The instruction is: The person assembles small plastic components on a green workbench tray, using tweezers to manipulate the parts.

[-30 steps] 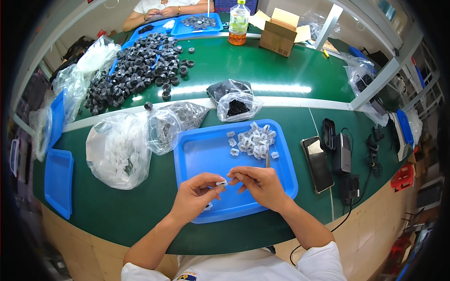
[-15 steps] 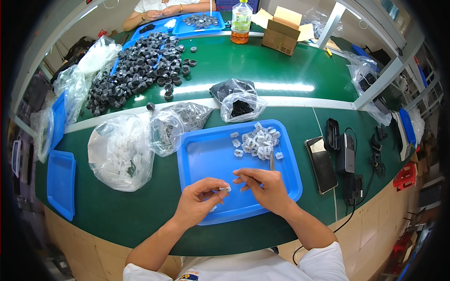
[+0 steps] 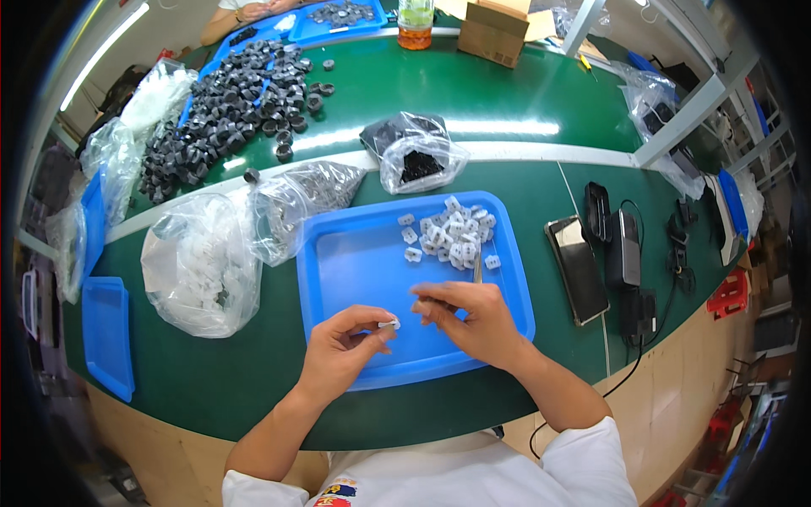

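**Insp. rpt: white pc. (image 3: 392,323) pinched in L hand (image 3: 336,351), tabletop (image 3: 186,372)**

Far L: small blue tray (image 3: 106,338) near tabletop edge. Next, clear bag (image 3: 203,266) w/ white contents. Beyond it, large pile of dk. grey caps (image 3: 224,118). Clear bag of grey pcs. (image 3: 312,198) lies just beside upper L corner of lg. blue tray (image 3: 342,270).

L hand: over tray's near L side, thumb & index closed on white pc., other fingers curled. White pc. held clear of tray floor, approx. mid-width.

Ctr., past tray's far rim: bag of black pcs. (image 3: 418,160), mouth toward operator. White pcs. (image 3: 456,230) heaped in tray's far R area, a few loose at heap's edge.

R hand (image 3: 477,317): over tray's R side, fingers bent, tips pointing L twd. white pc., apart from it. Cannot tell if it grips anything. Thin metal tool (image 3: 478,269) visible just past knuckles; hold on it unconfirmed.

R of tray: dk. phone (image 3: 576,269), then blk. device (image 3: 623,249) w/ cable.
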`<state>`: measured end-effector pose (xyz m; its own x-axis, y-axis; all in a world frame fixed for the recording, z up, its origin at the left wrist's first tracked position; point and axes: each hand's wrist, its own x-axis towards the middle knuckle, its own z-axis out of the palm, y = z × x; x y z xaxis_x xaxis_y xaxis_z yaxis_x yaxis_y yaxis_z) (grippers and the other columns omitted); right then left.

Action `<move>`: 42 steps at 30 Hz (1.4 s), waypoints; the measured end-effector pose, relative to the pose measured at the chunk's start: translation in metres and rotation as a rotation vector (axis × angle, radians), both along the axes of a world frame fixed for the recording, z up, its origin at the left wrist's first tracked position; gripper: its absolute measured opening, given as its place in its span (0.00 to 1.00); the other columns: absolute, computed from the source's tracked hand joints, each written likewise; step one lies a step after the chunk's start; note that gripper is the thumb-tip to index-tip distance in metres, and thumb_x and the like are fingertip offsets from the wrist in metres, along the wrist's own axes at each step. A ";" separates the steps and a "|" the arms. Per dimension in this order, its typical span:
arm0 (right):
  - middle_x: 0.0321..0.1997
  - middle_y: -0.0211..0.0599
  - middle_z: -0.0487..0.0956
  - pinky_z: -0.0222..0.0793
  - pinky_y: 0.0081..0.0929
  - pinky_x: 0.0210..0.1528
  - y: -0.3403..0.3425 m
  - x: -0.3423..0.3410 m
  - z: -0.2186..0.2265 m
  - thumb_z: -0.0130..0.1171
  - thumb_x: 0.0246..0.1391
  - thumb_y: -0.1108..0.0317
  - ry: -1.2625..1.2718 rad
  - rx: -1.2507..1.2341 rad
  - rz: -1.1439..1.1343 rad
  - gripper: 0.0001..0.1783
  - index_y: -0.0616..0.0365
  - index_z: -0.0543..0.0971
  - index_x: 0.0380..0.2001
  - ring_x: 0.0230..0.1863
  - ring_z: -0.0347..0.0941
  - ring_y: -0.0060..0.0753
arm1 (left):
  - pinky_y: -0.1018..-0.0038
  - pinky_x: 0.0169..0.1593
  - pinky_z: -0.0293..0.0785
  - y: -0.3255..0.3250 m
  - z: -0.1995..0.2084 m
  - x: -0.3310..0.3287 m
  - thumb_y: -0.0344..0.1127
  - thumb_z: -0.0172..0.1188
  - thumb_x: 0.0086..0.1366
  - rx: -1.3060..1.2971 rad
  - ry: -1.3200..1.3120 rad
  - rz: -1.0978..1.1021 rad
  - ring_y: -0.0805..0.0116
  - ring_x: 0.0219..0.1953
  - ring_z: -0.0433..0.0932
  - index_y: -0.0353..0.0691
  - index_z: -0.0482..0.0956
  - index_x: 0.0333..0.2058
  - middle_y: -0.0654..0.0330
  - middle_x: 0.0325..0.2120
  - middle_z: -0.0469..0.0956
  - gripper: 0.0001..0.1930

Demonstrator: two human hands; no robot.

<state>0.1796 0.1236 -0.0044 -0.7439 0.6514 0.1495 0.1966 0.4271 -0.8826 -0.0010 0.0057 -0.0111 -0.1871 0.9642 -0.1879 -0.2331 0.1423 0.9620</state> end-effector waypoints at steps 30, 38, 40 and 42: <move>0.28 0.38 0.82 0.77 0.20 0.29 -0.004 -0.003 0.007 0.58 0.56 0.72 0.162 -0.471 0.029 0.08 0.65 0.81 0.37 0.29 0.80 0.25 | 0.71 0.44 0.79 0.000 0.000 0.005 0.24 0.59 0.60 -0.016 -0.190 0.060 0.62 0.41 0.80 0.33 0.76 0.45 0.52 0.39 0.80 0.13; 0.28 0.37 0.82 0.76 0.19 0.33 0.002 -0.001 0.006 0.61 0.52 0.75 0.160 -0.216 0.059 0.07 0.63 0.82 0.35 0.29 0.79 0.24 | 0.73 0.42 0.79 0.000 0.001 0.006 0.24 0.60 0.59 -0.044 -0.197 0.080 0.64 0.39 0.81 0.34 0.77 0.43 0.52 0.37 0.80 0.12; 0.28 0.37 0.82 0.76 0.20 0.33 -0.001 -0.002 0.009 0.62 0.51 0.75 0.125 -0.293 0.047 0.07 0.63 0.82 0.35 0.29 0.79 0.24 | 0.73 0.42 0.79 0.000 0.001 0.006 0.24 0.60 0.59 -0.045 -0.196 0.077 0.64 0.39 0.81 0.34 0.77 0.43 0.52 0.37 0.80 0.12; 0.28 0.37 0.82 0.76 0.20 0.33 -0.004 -0.003 0.009 0.62 0.51 0.75 0.090 -0.372 0.037 0.07 0.64 0.82 0.35 0.29 0.79 0.24 | 0.74 0.41 0.79 0.000 0.000 0.005 0.24 0.60 0.59 -0.046 -0.194 0.076 0.64 0.39 0.81 0.34 0.77 0.43 0.52 0.36 0.80 0.11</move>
<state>0.1766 0.1197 0.0049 -0.7627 0.6462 -0.0261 0.1017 0.0799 -0.9916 0.0040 0.0054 -0.0111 -0.2148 0.9382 -0.2713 -0.4247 0.1605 0.8910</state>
